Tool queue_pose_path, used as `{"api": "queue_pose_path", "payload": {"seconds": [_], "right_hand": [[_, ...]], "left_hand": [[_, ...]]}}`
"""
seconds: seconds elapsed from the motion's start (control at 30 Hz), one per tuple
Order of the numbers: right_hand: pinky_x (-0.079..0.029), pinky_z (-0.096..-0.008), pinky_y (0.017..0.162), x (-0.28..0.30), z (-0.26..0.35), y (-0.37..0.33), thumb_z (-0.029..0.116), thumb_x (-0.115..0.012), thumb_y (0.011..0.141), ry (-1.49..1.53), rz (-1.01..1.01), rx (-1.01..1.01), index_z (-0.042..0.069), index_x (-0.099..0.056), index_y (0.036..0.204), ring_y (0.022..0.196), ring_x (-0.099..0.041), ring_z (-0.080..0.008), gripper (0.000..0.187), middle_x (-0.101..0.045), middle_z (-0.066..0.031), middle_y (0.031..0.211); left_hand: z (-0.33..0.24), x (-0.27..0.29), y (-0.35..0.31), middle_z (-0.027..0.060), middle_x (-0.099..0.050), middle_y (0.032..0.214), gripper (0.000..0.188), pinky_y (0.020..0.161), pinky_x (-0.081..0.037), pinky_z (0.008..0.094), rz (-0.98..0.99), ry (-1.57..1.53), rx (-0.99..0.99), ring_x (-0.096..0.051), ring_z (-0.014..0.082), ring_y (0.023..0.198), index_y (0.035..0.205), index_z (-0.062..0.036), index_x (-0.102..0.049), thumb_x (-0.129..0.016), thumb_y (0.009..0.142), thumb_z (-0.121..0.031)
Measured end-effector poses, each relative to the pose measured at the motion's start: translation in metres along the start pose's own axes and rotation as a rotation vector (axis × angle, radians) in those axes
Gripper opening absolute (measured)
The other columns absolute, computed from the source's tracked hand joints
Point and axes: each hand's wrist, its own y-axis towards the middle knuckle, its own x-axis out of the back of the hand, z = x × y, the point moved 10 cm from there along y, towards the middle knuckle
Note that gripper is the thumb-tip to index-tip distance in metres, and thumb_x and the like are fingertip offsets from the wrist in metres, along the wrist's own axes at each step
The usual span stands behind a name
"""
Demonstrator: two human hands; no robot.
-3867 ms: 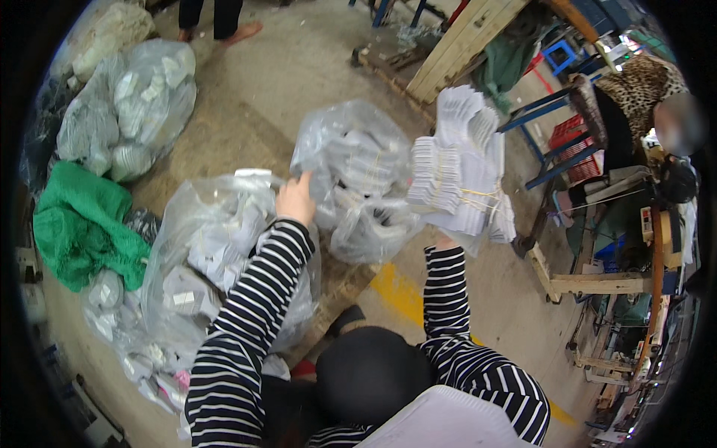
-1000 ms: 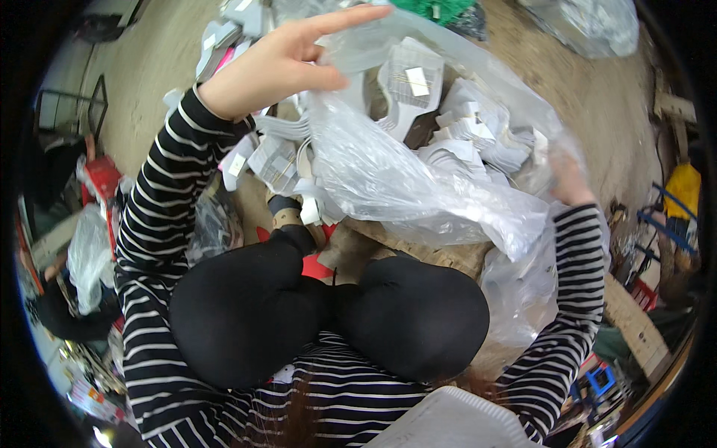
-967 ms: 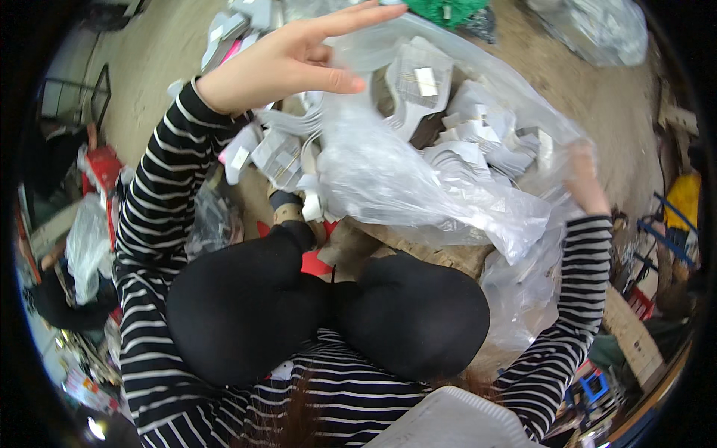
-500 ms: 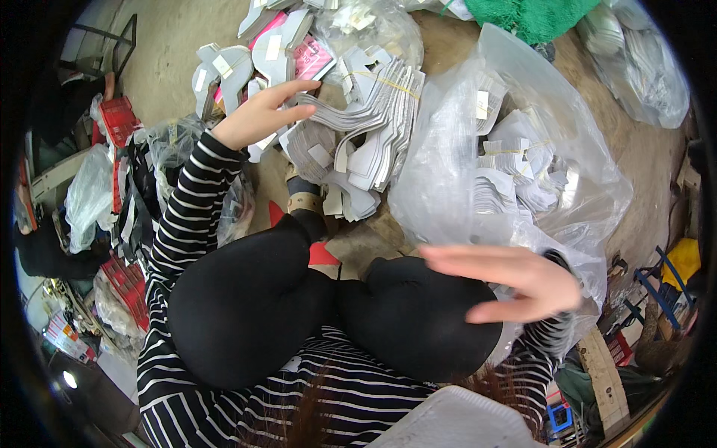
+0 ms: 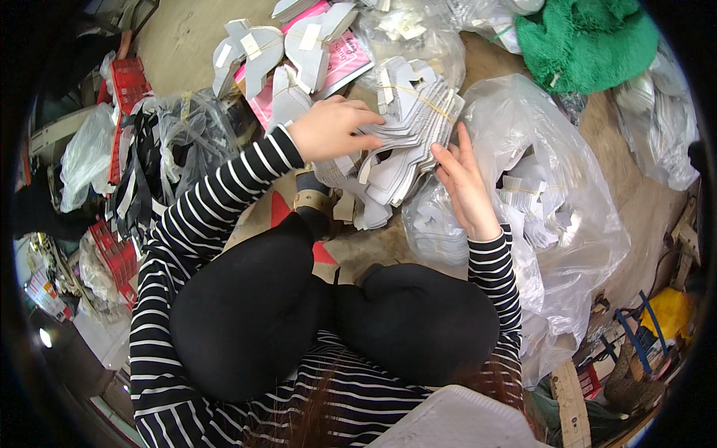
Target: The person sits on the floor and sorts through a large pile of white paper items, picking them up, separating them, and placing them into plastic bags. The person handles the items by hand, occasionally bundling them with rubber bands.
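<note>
A bundle of grey-white, curved cut pieces (image 5: 409,153), bound with a thin yellow band, lies on a heap of similar pieces beyond my knees. My left hand (image 5: 334,128) is at its left side, thumb and forefinger apart, fingertips at the edges of the pieces. On the other side, my right hand (image 5: 464,183) has its fingers stretched along the bundle's right edge, thumb toward it. Neither hand is closed round it; whether the fingertips press on it I cannot tell. Next to my right hand is a clear plastic bag (image 5: 590,224) holding more banded bundles.
Farther off, more bundles (image 5: 258,51) lie by a pink printed sheet (image 5: 347,63). A green cloth sack (image 5: 586,41) and another filled clear bag (image 5: 657,127) are at the far right. Red crates (image 5: 128,84) and dark strips stand at the left.
My right hand has swung forward from above my right knee to the bundle's right side. My left hand has moved right and nearer to me. The view has shifted slightly.
</note>
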Motion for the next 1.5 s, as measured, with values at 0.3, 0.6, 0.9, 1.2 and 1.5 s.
{"api": "queue_pose_path", "payload": {"seconds": [0.3,0.6,0.9,1.2,1.5], "right_hand": [[-0.036,-0.0348,0.109,-0.010,0.022,0.037,0.020,-0.082,0.077,-0.324,-0.161,0.275,-0.002,-0.006,0.153,0.132,-0.042,-0.0245,0.109,-0.039,-0.0211,0.145],[-0.033,-0.0344,0.110,0.008,0.020,0.028,0.014,-0.069,0.075,-0.048,-0.108,0.247,-0.003,-0.029,0.148,0.129,-0.045,-0.0248,0.085,-0.047,-0.0163,0.140],[-0.029,-0.0317,0.112,-0.008,0.009,0.001,0.011,-0.062,0.064,0.257,0.136,0.212,0.001,-0.019,0.156,0.136,-0.039,-0.0263,0.102,-0.041,-0.0159,0.149],[-0.033,-0.0347,0.111,0.007,-0.006,-0.011,0.012,-0.061,0.067,0.320,0.056,0.149,0.000,-0.023,0.154,0.133,-0.044,-0.0278,0.096,-0.044,-0.0170,0.147],[-0.039,-0.0371,0.109,0.019,0.001,-0.011,0.013,-0.059,0.069,0.331,-0.005,0.186,0.000,-0.029,0.151,0.125,-0.052,-0.0272,0.088,-0.053,-0.0161,0.136]], "left_hand": [[-0.040,-0.006,-0.005,0.0045,-0.063,0.109,0.036,0.096,-0.040,0.0462,-0.154,0.410,0.015,-0.056,0.0278,0.107,0.114,-0.0093,-0.065,-0.069,0.084,-0.030],[-0.064,0.030,-0.014,0.0073,-0.068,0.112,0.036,0.102,-0.036,0.0478,-0.210,-0.024,-0.056,-0.063,0.0257,0.106,0.119,-0.0100,-0.066,-0.065,0.092,-0.034],[-0.008,0.026,-0.031,0.0136,-0.041,0.151,0.074,0.104,-0.041,0.0349,-0.231,-1.111,0.369,-0.040,0.0229,0.138,0.152,-0.0017,-0.032,-0.061,0.097,-0.041],[-0.029,0.035,-0.024,0.0066,-0.059,0.128,0.066,0.098,-0.043,0.0277,-0.238,-0.974,0.213,-0.053,0.0137,0.117,0.146,0.0006,-0.043,-0.058,0.099,-0.044],[0.036,0.044,-0.045,0.0089,-0.056,0.139,0.054,0.109,-0.036,0.0313,-0.186,-0.445,0.267,-0.049,0.0175,0.130,0.142,-0.0029,-0.049,-0.059,0.099,-0.034]]}}
